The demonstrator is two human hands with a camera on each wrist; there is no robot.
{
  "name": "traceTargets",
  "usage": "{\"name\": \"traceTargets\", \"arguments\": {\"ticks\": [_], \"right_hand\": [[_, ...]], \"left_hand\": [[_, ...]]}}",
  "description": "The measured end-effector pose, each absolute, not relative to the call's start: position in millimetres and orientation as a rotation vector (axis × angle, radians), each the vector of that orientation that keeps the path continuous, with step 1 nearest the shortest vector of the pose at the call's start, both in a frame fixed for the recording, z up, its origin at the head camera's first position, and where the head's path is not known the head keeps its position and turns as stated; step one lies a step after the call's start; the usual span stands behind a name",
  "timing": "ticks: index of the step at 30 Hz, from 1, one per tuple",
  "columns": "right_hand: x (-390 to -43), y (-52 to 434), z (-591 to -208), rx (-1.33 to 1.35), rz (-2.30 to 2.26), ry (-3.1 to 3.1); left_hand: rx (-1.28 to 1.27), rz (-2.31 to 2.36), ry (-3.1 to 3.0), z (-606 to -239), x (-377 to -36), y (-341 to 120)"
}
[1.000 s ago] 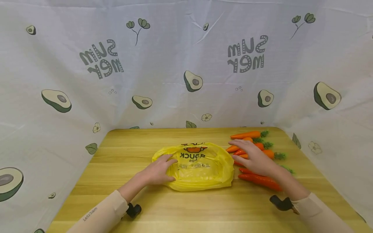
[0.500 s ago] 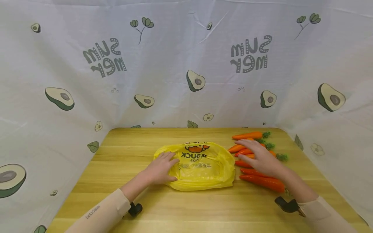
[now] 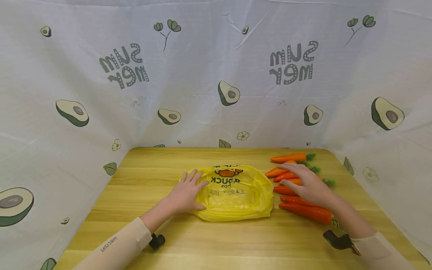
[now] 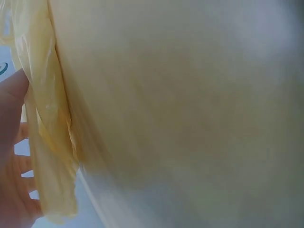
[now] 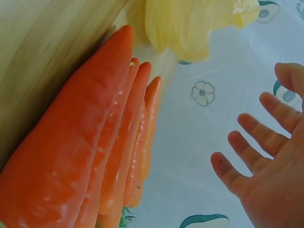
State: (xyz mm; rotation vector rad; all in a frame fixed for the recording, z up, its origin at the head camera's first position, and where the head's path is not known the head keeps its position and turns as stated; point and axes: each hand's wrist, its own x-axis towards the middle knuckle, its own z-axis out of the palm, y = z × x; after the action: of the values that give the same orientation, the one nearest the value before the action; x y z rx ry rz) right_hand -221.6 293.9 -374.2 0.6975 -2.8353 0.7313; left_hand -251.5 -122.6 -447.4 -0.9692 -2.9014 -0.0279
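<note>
A yellow plastic bag [image 3: 233, 208] with a printed duck lies in the middle of the wooden table, its mouth spread wide. At its left edge my left hand [image 3: 183, 195] touches the plastic with fingers spread. The left wrist view has that hand [image 4: 14, 156] beside the bag's hanging wall [image 4: 52, 128]. Several orange and red carrots [image 3: 305, 212] with green tops lie in a column right of the bag. Above them hovers my right hand [image 3: 310, 183], fingers extended and holding nothing. The right wrist view confirms this hand [image 5: 275, 156] is apart from the carrots [image 5: 71, 142].
A white curtain [image 3: 199, 75] printed with avocados surrounds the back and sides of the table [image 3: 216, 243]. Dark camera mounts sit at both wrists, the left mount [image 3: 156, 242] and the right mount [image 3: 337, 240].
My right hand has shifted slightly right, further over the carrots. The fingers of my left hand have spread at the bag's edge. The head view has turned a little; bag and carrots stay put.
</note>
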Motion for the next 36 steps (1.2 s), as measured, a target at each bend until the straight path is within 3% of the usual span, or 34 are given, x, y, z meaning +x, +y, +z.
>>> {"name": "traceTargets", "arguments": {"ticks": [36], "right_hand": [[-196, 363, -393, 0.511, 0.894, -3.011]], "left_hand": [[-0.982, -0.182, -3.15, -452, -261, -125]]}}
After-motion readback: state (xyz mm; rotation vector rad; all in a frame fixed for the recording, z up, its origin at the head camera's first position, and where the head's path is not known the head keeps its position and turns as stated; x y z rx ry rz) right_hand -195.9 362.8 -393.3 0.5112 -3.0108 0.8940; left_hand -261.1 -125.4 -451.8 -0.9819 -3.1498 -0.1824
